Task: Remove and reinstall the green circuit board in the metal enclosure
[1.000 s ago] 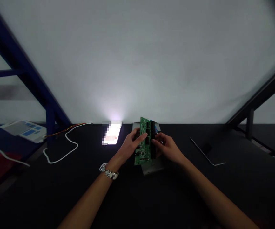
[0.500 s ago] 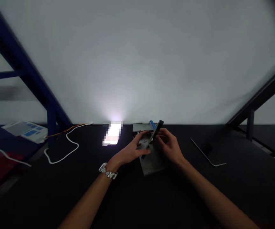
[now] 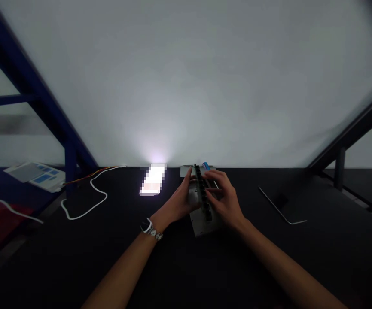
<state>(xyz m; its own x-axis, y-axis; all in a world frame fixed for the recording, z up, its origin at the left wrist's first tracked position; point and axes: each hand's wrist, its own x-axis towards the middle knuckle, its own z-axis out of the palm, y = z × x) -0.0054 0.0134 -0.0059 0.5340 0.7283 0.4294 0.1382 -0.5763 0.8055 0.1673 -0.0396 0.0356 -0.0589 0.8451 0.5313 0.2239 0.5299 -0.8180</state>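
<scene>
A long narrow strip (image 3: 204,193) with a row of black blocks along it stands over a flat grey metal plate (image 3: 200,227). My left hand (image 3: 181,199) grips it from the left, thumb near its lower part and fingers further up. From the right, my right hand (image 3: 226,199) holds the same strip, with bent fingertips against its side. The fingers hide part of the plate and strip. Behind the hands, a blue piece (image 3: 206,165) lies at the far end by a grey metal box (image 3: 186,171).
A brightly lit, blurred-out panel (image 3: 153,180) lies left of the hands. Further left run a white cable (image 3: 86,212) and a white-and-blue flat item (image 3: 41,176). A bent metal rod (image 3: 274,207) rests on the black table (image 3: 179,274) at right. Behind rises a pale wall (image 3: 205,86).
The strip has turned from slanting up to the right to running nearly lengthwise over the plate, its blocks now facing me. Both hands have shifted slightly with it; my left wrist has rolled.
</scene>
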